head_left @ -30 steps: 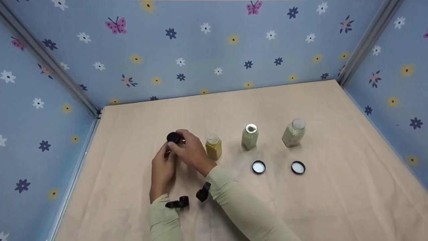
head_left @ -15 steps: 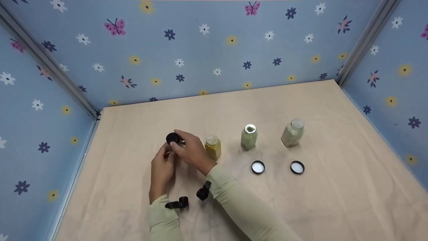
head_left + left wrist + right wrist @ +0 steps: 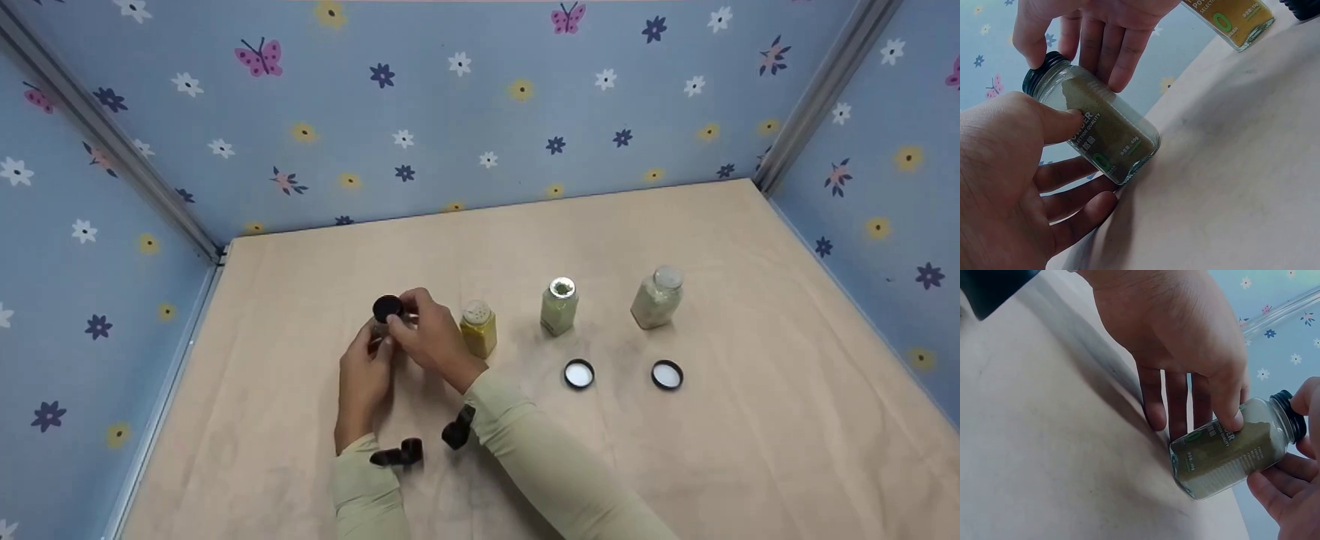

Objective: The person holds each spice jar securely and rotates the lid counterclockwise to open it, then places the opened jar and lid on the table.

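Observation:
A glass spice jar (image 3: 1114, 121) of brownish-green powder stands at the left of the cloth, its black screw cap (image 3: 388, 308) on top. My left hand (image 3: 366, 379) grips the jar's body, thumb across the label and fingers behind. With thumb and fingers, my right hand (image 3: 435, 337) pinches the cap's edge; in the right wrist view the right thumb and fingertips show at the cap (image 3: 1289, 416). Just right of the hands stands an uncapped yellow-powder jar (image 3: 480, 334) with a perforated shaker top. In the head view, the hands hide most of the held jar.
Further right stand an open-necked jar (image 3: 559, 311) of green contents and a pale green jar (image 3: 658, 300) with a whitish top. Two black caps (image 3: 580, 374) lie inside-up in front of them. Flowered blue panels (image 3: 480, 105) wall the beige cloth (image 3: 735, 450) at back and sides.
The right fingers and thumb have shifted slightly to the right on the cap, showing more of its top. The left hand, the held jar and the other jars look unmoved.

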Motion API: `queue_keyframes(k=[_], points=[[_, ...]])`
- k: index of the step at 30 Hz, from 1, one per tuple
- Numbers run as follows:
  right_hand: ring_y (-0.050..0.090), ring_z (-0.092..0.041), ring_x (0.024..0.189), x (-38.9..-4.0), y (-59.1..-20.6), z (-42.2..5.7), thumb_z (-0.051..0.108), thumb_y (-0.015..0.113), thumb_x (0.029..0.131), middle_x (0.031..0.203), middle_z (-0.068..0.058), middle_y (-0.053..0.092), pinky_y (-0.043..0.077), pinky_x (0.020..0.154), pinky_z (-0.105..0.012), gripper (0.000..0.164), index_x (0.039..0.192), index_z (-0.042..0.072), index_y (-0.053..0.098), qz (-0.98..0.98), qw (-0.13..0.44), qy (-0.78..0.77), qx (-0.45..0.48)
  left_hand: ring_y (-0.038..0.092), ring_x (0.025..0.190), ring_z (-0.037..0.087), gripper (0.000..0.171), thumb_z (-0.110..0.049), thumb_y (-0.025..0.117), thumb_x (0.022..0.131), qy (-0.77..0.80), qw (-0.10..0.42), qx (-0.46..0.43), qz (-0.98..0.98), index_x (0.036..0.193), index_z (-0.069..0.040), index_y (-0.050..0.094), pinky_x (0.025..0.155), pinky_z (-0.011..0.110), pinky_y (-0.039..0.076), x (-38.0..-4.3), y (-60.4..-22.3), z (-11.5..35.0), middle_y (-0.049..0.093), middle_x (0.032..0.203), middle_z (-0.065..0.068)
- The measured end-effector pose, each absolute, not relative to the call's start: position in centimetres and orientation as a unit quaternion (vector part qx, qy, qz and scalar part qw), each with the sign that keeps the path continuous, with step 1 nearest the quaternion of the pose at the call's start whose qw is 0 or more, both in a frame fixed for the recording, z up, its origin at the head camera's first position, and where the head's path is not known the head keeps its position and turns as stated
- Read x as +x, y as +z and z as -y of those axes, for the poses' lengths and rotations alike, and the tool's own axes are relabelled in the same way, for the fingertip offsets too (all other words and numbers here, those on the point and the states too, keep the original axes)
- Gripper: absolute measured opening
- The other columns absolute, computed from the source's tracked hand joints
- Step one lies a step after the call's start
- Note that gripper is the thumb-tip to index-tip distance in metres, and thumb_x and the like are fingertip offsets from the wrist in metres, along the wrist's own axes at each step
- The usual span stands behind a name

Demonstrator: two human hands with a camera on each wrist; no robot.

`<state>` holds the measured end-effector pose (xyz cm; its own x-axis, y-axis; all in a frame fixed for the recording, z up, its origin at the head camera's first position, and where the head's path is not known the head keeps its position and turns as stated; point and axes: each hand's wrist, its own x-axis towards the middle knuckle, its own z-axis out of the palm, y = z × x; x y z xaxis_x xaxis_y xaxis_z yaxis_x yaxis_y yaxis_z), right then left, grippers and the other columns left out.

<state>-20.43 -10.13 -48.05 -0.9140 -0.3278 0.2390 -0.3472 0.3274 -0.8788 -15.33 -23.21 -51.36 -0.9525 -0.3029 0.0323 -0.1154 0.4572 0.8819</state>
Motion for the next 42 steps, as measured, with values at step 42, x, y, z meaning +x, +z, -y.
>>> queue_keyframes(k=[42], points=[[0.062,-0.011,0.115,-20.72,-47.89,9.77,0.027,0.066,0.099,0.128,-0.009,0.065,0.050,0.096,-0.027,0.043,0.135,0.009,0.051,0.821,-0.006,0.524,0.225,0.054,0.127,0.023,0.042,-0.022,0.058,0.103,-0.503,0.096,0.139,0.848,0.144,-0.011,0.054,0.106,0.037,0.043,-15.58,-51.07,23.40,0.058,0.136,0.010]])
